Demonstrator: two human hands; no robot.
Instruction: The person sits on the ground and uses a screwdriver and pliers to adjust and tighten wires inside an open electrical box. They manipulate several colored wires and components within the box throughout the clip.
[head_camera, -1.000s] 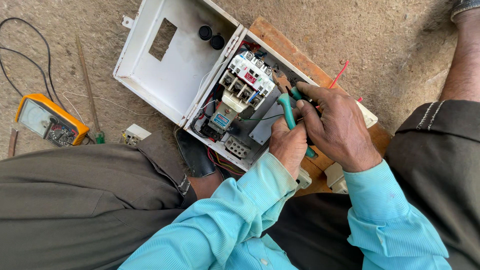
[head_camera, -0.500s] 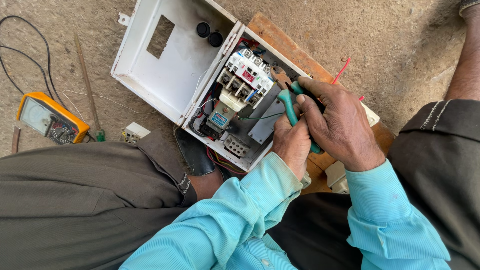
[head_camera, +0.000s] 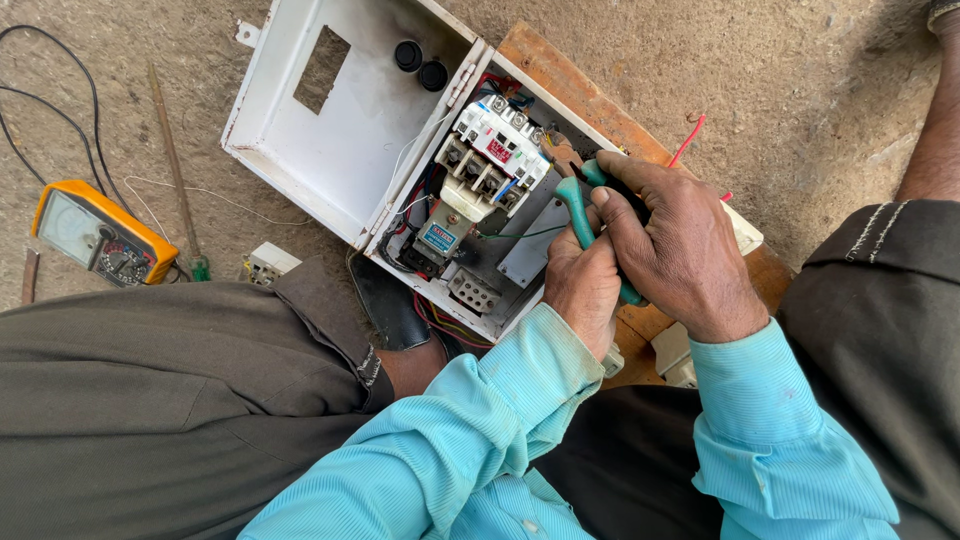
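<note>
Pliers (head_camera: 578, 205) in right hand (head_camera: 680, 250)

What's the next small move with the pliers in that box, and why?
Probably a small squeeze and a slow pull. The right hand grips the green-handled pliers, whose nose sits beside the white contactor in the open metal box. The left hand is tucked under it as a brace. What the nose holds is hidden, so go gently.

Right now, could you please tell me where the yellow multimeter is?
In the head view the yellow multimeter lies on the ground at far left, beside a green-handled screwdriver, left of the open white box.
</note>
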